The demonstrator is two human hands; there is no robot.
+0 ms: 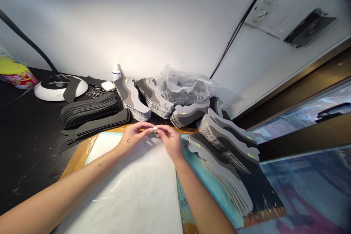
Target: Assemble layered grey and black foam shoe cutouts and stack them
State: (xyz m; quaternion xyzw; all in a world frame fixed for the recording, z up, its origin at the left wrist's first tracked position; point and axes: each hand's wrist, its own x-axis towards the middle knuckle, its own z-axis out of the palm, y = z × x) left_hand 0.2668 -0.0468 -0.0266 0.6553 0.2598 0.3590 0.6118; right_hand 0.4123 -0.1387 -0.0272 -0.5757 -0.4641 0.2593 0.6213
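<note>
Over the far end of a white sheet [131, 190], my left hand [134, 138] and my right hand [171, 140] meet fingertip to fingertip. Both pinch a small white piece with a yellowish, ring-like part [155, 129]; it is too small to name. Close to my right hand lies a fanned stack of grey and black shoe-upper pieces with a yellow-green swoosh [219, 168]. Nearer to my left hand is a stack of plain dark strips [98, 126].
More grey stacks [133, 98] line the back, beside a clear plastic bag [186, 86] with pieces inside. A white lamp base [45, 93], a white bottle [116, 72], a white case [108, 86] and a yellow-lidded tub [16, 73] stand left. A wall rises behind.
</note>
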